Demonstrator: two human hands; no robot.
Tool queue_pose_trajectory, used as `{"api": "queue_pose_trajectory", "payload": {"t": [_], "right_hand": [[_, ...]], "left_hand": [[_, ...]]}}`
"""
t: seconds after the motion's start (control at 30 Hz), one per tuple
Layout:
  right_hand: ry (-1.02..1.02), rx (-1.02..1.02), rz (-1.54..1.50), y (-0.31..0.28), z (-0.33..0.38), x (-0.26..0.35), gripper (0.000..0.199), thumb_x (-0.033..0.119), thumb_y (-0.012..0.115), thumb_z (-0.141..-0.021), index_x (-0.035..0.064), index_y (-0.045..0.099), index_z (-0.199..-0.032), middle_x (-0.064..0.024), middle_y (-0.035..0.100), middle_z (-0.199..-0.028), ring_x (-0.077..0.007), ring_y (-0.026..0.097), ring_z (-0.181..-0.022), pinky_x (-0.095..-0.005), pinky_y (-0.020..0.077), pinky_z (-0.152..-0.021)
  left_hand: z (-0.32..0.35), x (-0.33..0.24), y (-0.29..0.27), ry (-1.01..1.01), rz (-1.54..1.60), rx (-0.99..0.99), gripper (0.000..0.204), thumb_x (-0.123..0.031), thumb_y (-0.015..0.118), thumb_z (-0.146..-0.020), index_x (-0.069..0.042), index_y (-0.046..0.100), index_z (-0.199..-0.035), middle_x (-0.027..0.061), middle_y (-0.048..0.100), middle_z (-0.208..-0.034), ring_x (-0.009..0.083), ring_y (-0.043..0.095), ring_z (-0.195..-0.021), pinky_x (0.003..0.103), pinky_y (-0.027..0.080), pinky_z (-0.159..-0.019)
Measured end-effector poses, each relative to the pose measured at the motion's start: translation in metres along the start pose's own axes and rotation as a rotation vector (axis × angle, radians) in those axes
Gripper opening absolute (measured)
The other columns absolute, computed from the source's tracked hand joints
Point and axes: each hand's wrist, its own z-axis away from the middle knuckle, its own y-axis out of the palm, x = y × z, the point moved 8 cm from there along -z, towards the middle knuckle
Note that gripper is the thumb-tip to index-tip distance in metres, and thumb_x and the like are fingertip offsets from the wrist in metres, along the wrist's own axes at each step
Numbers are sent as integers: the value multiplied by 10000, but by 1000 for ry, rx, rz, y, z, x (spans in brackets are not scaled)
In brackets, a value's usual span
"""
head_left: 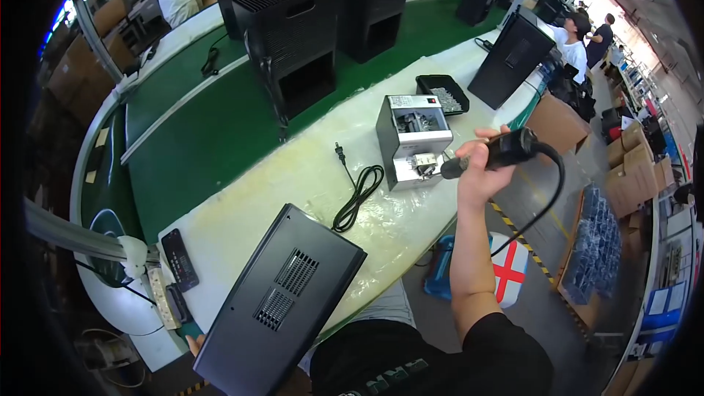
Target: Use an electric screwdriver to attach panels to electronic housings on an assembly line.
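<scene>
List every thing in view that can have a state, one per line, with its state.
Right hand: raised, gripped round the electric screwdriver.
Electric screwdriver: held level, tip at the screw feeder.
Screw feeder: upright on the bench.
Black panel: tilted, leaning over the bench edge.
Left hand: mostly hidden under the black panel; grip unclear.
Power cord: loose, unplugged.
Black tray: holds small parts.
Remote: lying flat.

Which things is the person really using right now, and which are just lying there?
In use:
- right hand gripping the black power screwdriver
- grey screw feeder box at its tip
- black panel, near edge by the left hand

Lying about:
- coiled black power cord
- remote control
- black screw tray
</scene>
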Motion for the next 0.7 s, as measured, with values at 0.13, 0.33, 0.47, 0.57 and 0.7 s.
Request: {"api": "queue_pose_trajectory", "payload": {"t": [0.13,0.33,0.47,0.57,0.7], "right_hand": [[-85,100,17,10,-10,-13,576,386,582,-904,-29,337,-1219,-138,519,-1083,-162,589,-609,-281,480,-581],[-59,119,-17,17,-4,-11,512,341,562,-916,-12,339,-1212,-120,523,-1015,-171,579,-603,-280,477,-562],[-102,127,6,16,-11,-11,522,349,564,-913,-5,339,-1224,-121,517,-1004,-164,572,-605,-278,479,-565],[-6,128,42,24,-1,-22,454,271,546,-922,-6,353,-1224,-128,543,-1074,-141,575,-630,-279,488,-588],[87,264,142,29,15,4,454,259,533,-929,-14,360,-1248,-137,553,-1110,-139,569,-595,-262,477,-564]], "left_hand": [[-9,-1,-5,-94,188,118,405,-366,484,-961,10,630,-929,97,629,-787,170,596,-783,291,459,-737],[-57,-83,41,-90,-765,7,273,-193,484,-937,38,624,-897,115,647,-790,198,622,-793,287,465,-743],[-96,-93,169,60,-1042,284,425,-198,590,-876,30,509,-1226,192,594,-1170,268,574,-1096,352,447,-925],[-116,-78,214,87,-1063,441,749,-353,678,-802,66,368,-1340,260,490,-1297,345,486,-1216,376,392,-1007],[-126,-59,245,93,-983,561,694,-368,666,-793,22,415,-1309,286,556,-1161,396,558,-1072,401,436,-927]]}}
